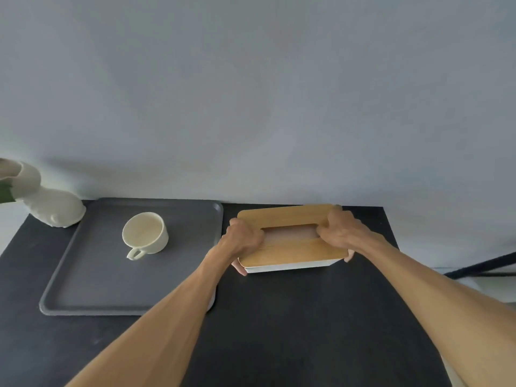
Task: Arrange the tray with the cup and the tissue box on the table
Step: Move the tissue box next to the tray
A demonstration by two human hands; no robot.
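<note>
A white tissue box [290, 252] with a wooden slotted lid sits on the black table [279, 317], right of the grey tray [92, 280]. My left hand [243, 241] grips the box's left end and my right hand [340, 230] grips its right end, thumbs at the front corners. A cream cup [145, 233] stands upright on the tray's far half, its handle pointing toward me. The box's left end lies close to the tray's right rim.
A white rabbit-shaped vase [47, 202] with a green stem stands at the table's far left corner, touching the tray's corner. A pale wall runs right behind the table. A dark bar [480, 266] shows beyond the table's right edge.
</note>
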